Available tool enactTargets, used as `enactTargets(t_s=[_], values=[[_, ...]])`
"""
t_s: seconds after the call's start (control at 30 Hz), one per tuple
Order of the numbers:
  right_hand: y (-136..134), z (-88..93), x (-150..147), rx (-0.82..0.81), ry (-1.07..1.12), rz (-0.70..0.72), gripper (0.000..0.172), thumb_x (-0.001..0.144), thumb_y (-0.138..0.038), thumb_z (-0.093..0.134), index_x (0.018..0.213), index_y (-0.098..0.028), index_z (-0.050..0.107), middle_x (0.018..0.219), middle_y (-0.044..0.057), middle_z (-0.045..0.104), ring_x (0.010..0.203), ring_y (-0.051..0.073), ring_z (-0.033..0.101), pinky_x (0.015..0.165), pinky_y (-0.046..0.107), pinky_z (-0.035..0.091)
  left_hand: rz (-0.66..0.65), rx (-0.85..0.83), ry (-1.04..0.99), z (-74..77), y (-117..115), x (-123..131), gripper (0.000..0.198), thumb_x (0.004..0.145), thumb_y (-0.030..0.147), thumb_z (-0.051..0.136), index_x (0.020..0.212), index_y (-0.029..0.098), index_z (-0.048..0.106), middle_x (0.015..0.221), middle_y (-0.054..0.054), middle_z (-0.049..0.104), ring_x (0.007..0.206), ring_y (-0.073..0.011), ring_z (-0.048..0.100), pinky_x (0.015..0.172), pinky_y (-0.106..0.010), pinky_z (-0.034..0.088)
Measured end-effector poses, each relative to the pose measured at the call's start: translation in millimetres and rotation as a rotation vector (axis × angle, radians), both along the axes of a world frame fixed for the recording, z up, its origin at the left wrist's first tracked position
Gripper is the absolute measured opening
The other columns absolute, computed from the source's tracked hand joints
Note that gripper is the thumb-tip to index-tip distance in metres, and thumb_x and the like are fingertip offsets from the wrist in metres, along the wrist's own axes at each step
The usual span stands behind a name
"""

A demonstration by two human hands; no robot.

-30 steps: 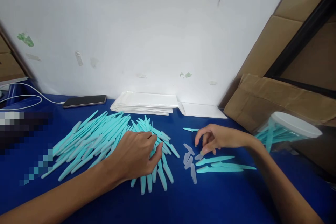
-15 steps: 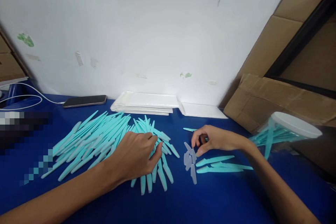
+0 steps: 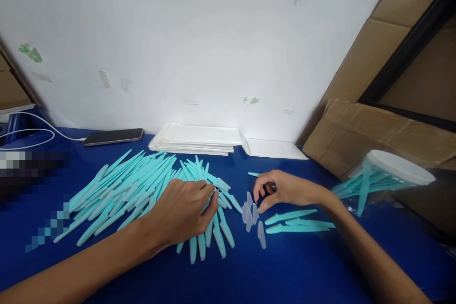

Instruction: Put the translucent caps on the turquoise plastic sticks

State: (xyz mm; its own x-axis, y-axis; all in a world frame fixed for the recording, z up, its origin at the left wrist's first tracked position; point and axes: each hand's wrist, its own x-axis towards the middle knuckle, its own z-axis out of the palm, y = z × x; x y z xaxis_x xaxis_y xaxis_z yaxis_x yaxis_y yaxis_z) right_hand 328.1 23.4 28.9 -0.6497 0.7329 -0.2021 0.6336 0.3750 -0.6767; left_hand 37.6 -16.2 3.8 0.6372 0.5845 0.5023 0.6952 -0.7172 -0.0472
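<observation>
My left hand (image 3: pixel 188 209) rests on turquoise eyebrow razors (image 3: pixel 221 237) that fan out from under it. Its fingers are curled and mostly hidden, so what they grip cannot be made out. To the right, my right hand (image 3: pixel 276 190) is curved with thumb and forefinger apart. The fingertips are at the edge of a small cluster of translucent blade caps (image 3: pixel 249 213), with no object visible between them. One separate cap (image 3: pixel 261 235) lies nearer to me. Several loose razors (image 3: pixel 297 229) lie below and right of this hand.
A large razor pile (image 3: pixel 121 194) spreads at left. Behind are a phone (image 3: pixel 113 137) on a cable and stacked white packets (image 3: pixel 195 138) against the wall. A clear tub with a white lid (image 3: pixel 401 167), holding razors, lies at right before cardboard (image 3: pixel 377 135).
My right hand has shifted slightly left, and the clustered caps have slid left with it, leaving one cap apart. My left hand has stayed in place.
</observation>
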Motion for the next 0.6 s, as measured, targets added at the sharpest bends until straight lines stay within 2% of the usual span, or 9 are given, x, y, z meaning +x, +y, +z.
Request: enactTargets(t_s=[0.1, 0.27, 0.4, 0.6], values=[[-1.7, 2.8, -2.0, 0.004, -0.006, 0.004, 0.038, 0.075, -0.054, 0.081, 0.086, -0.019, 0.074, 0.081, 0.0, 0.066, 0.068, 0.013, 0.052, 0.058, 0.024, 0.037, -0.023, 0.017, -0.019, -0.3, -0.1, -0.3, 0.03, 0.099, 0.023, 0.041, 0.087, 0.016, 0.067, 0.059, 0.0, 0.063, 0.045, -0.013, 0.058, 0.041, -0.025, 0.024], [-6.8, 8.7, -5.5, -0.064, 0.061, 0.001, 0.043, 0.069, -0.053, 0.086, 0.093, -0.02, 0.073, 0.078, -0.002, 0.064, 0.066, 0.012, 0.05, 0.057, 0.023, 0.038, -0.049, 0.071, -0.047, -4.7, 1.2, -2.8, 0.017, 0.101, 0.025, 0.046, 0.107, 0.016, 0.059, 0.061, 0.004, 0.064, 0.043, -0.0121, 0.057, 0.04, -0.024, 0.025], [-9.1, 7.5, -8.1, -0.081, 0.075, 0.06, 0.042, 0.072, -0.053, 0.084, 0.099, -0.022, 0.077, 0.088, 0.0, 0.068, 0.069, 0.012, 0.049, 0.058, 0.023, 0.039, -0.126, 0.14, -0.086, -8.8, 3.7, -3.9, 0.008, 0.101, 0.018, 0.047, 0.103, 0.017, 0.055, 0.066, 0.005, 0.066, 0.043, -0.0104, 0.056, 0.039, -0.023, 0.025], [-5.7, -0.6, -7.6, -0.03, 0.082, 0.073, 0.037, 0.075, -0.054, 0.081, 0.092, -0.022, 0.079, 0.088, 0.0, 0.068, 0.072, 0.013, 0.051, 0.058, 0.024, 0.035, -0.163, 0.15, -0.116, -7.8, 3.6, -2.3, 0.006, 0.1, 0.021, 0.052, 0.098, 0.017, 0.055, 0.069, 0.004, 0.068, 0.044, -0.0097, 0.058, 0.039, -0.022, 0.03]])
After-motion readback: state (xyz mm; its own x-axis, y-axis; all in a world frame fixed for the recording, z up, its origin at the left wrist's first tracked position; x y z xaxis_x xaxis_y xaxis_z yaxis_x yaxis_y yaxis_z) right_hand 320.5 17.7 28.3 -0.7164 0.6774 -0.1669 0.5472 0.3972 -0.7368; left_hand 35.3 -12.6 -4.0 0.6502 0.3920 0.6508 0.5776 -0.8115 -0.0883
